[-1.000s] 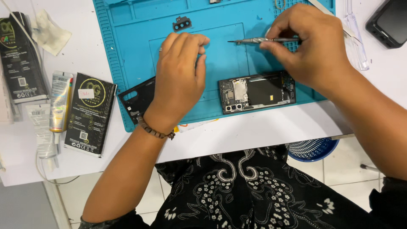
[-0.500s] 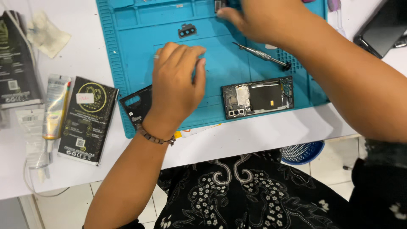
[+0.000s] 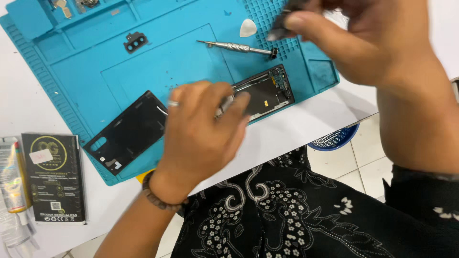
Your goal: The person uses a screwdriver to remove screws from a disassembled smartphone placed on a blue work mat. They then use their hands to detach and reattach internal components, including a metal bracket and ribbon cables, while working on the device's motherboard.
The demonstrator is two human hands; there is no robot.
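Note:
My left hand point(image 3: 203, 131) lies over the left end of an opened black phone point(image 3: 263, 93) on a blue work mat point(image 3: 71, 71), fingers on the phone's frame. My right hand point(image 3: 363, 38) is raised at the top right, pinching a small dark part point(image 3: 282, 24) that is blurred. A metal screwdriver point(image 3: 236, 47) rests on the mat above the phone. The black back cover point(image 3: 126, 131) sits to the left of my left hand. A white pick point(image 3: 247, 27) and a small black camera bracket point(image 3: 135, 41) also lie on the mat.
A black flat box point(image 3: 52, 177) and a glue tube in a clear packet point(image 3: 12, 177) lie on the white table point(image 3: 306, 119) at the left. Small metal parts point(image 3: 71, 5) sit in the mat's top tray. A blue basket point(image 3: 334, 138) stands on the tiled floor.
The view has shifted and tilted. My right hand left the screwdriver on the mat, reached to the mat's top, and now is raised with a small dark part. My left hand moved onto the phone.

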